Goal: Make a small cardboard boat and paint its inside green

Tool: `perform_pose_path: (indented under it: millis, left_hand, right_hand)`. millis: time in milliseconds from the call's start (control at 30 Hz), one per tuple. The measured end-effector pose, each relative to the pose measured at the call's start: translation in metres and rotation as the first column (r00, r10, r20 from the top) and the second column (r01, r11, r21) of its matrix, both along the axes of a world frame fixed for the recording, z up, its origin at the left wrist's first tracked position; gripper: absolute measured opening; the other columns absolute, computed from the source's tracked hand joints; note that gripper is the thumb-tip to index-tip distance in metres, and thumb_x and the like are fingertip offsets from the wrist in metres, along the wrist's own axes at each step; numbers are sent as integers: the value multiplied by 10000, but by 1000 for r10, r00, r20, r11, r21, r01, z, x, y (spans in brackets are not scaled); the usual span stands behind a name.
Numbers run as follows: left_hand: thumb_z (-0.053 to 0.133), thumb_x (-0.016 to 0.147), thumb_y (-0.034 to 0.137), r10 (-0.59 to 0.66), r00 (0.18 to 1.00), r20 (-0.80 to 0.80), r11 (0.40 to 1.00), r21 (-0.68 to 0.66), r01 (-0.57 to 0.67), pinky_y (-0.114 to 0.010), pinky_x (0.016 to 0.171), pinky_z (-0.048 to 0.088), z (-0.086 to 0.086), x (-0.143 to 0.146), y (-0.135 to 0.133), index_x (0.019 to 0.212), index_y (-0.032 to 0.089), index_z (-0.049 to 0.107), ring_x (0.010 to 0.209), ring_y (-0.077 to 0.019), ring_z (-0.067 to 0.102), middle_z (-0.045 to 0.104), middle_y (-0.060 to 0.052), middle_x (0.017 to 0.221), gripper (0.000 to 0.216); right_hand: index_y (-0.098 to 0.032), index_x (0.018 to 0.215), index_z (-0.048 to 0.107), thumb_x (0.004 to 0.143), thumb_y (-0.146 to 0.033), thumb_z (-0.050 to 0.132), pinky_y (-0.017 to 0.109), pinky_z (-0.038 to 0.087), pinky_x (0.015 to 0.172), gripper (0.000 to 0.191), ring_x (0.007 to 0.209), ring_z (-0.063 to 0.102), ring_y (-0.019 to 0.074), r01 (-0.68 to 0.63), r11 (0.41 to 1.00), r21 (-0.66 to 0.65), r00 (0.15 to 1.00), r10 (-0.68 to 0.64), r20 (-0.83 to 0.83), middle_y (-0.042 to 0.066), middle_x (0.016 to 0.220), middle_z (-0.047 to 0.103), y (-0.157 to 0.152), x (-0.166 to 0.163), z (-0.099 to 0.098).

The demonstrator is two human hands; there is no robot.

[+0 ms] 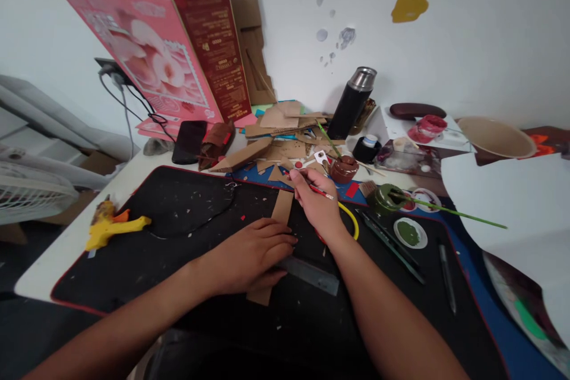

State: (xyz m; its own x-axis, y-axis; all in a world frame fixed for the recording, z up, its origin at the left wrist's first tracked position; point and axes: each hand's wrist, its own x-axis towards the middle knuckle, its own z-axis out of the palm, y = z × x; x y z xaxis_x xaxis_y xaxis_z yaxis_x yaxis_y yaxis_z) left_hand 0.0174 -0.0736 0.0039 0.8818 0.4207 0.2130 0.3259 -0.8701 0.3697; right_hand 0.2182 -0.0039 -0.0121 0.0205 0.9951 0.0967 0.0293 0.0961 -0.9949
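Note:
My left hand (253, 255) rests on a brown cardboard strip (283, 208) that lies lengthwise on the black mat. From between its thumb and fingers a grey metal ruler (312, 276) reaches out to the right, across the strip; the ruler's left end is hidden under the hand. My right hand (320, 205) is closed around a thin red pencil (321, 192), lifted just right of the strip's far end. Beside the right wrist, partly hidden by it, shows a yellow curved handle (351, 219), perhaps of scissors.
A yellow glue gun (113, 225) lies at the left on the mat (178, 273). Behind are cardboard scraps (280, 122), a phone (189, 142), a black flask (351, 104) and a brown paint jar (344, 170). At right are a green paint jar (386, 199) and pens (446, 279).

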Motion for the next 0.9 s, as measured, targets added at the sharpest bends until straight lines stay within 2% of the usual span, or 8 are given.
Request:
perform_pose_path:
  millis: [133, 267, 433, 567, 633, 767, 900]
  left_hand:
    - [633, 1063, 289, 81, 997, -18, 996, 45, -80, -536, 1143, 552, -10, -14, 5, 1259, 198, 646, 1341, -337, 712, 753, -134, 1468, 217]
    - [629, 1059, 288, 145, 989, -10, 988, 51, -145, -522, 1118, 580, -9, -21, 1, 1247, 194, 645, 1335, -332, 715, 748, -145, 1470, 211]
    - [653, 1065, 272, 207, 975, 81, 975, 63, -212, -479, 1108, 576, -8, -26, -2, 1275, 182, 619, 1314, -298, 713, 768, -147, 1399, 232]
    - [647, 1093, 304, 419, 902, 107, 893, 131, -430, -443, 951, 595, -8, -40, 1, 1253, 180, 630, 1087, -278, 743, 792, -118, 1170, 204]
    - [641, 1097, 331, 481, 874, 69, 858, 172, -485, -436, 887, 588, -9, -45, 4, 1222, 175, 649, 1014, -283, 730, 778, -112, 1119, 200]
    - [655, 1088, 340, 507, 861, -23, 844, 215, -491, -445, 859, 576, -10, -39, 12, 1167, 181, 703, 986, -291, 704, 759, -103, 1114, 184]
    - [697, 1060, 312, 502, 860, -90, 857, 181, -482, -461, 856, 581, -11, -24, 20, 1122, 183, 734, 971, -293, 694, 747, -87, 1077, 148]
  right_hand:
    - [-219, 865, 724, 1013, -688, 690, 276, 422, 522, 493, 554, 540, 151, -27, 999, 30, 998, 25, 49, -24, 611, 581, -4, -1, 7]
    - [-209, 900, 750, 1039, -611, 673, 294, 455, 604, 433, 591, 563, 159, -75, 994, 73, 989, 65, 131, -27, 634, 593, -9, -4, 11]
    - [-210, 895, 761, 1030, -602, 677, 303, 466, 638, 423, 627, 596, 178, -83, 994, 71, 983, 70, 171, -29, 618, 595, -9, -5, 7]
    - [-209, 920, 773, 1030, -594, 672, 298, 464, 624, 413, 646, 615, 185, -72, 995, 66, 981, 58, 183, -19, 631, 617, -7, -3, 7]
    - [-212, 927, 778, 1032, -574, 673, 296, 459, 616, 391, 648, 617, 185, -75, 995, 65, 980, 62, 188, -16, 638, 627, -7, -3, 8]
    - [-211, 936, 784, 1043, -533, 667, 295, 456, 626, 358, 646, 614, 176, -67, 995, 78, 979, 50, 200, -16, 658, 644, -9, -3, 12]
    - [-208, 943, 779, 1060, -525, 646, 294, 459, 636, 363, 653, 624, 176, -63, 993, 104, 972, 38, 230, -11, 681, 665, -10, -2, 14]
